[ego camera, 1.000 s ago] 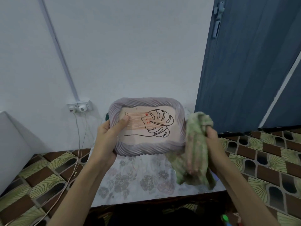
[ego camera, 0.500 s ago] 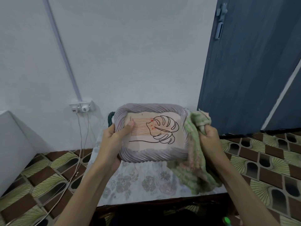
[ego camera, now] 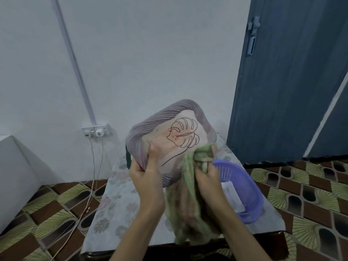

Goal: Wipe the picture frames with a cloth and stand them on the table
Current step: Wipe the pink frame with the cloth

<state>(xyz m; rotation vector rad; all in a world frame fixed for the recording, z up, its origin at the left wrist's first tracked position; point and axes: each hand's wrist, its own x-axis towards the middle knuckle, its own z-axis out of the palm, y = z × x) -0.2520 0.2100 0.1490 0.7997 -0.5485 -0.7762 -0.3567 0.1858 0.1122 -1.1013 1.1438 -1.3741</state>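
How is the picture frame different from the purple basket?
The picture frame is held up, tilted, by the left hand; the purple basket sits on the table. The picture frame has a ridged border around a leaf drawing; the purple basket has slotted walls. The cloth touches the picture frame, not the purple basket. Both look purplish.

Lighting soft, even and rather dim, with a cool bluish cast. No hard shadows; faint shade on the wall (ego camera: 150,53) behind the frame (ego camera: 169,136). No glare. Wide-angle bending: the door (ego camera: 291,81) edge and wall conduit (ego camera: 75,61) lean inward. Motion blur softens the cloth (ego camera: 190,200) and both hands. Overall definition moderate, with a smeared look.
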